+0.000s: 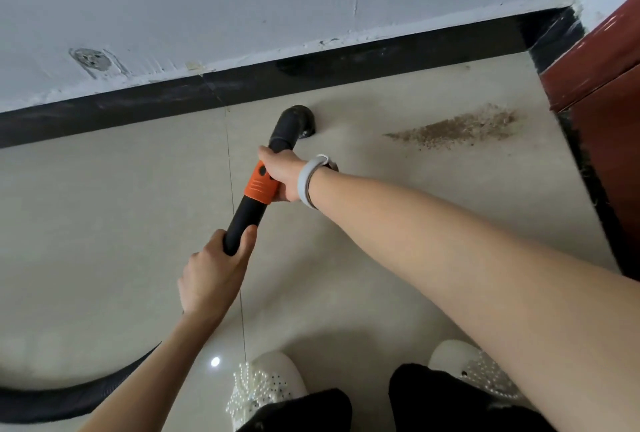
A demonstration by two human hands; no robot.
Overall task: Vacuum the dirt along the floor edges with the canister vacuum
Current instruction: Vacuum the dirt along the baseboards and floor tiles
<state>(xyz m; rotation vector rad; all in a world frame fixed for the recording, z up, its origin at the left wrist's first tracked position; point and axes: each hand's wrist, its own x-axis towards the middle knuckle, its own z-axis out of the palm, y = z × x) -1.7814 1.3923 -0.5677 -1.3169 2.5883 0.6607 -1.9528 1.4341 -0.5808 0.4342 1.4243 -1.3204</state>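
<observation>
The right hand (282, 177) grips the vacuum wand (254, 189) at its orange collar (260, 185); the left hand (211, 275) curls round the wand's near black end. The nozzle (299, 121) rests on the tiled floor (104, 206), near the black skirting board (138, 100). A dirt streak (460, 130) lies to its right, reaching toward the red door frame (595, 78). The hose (69, 393) trails near left over open floor.

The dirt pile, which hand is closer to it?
Right. The right hand holds the orange collar, left of the dirt pile; the left hand is farther back.
</observation>
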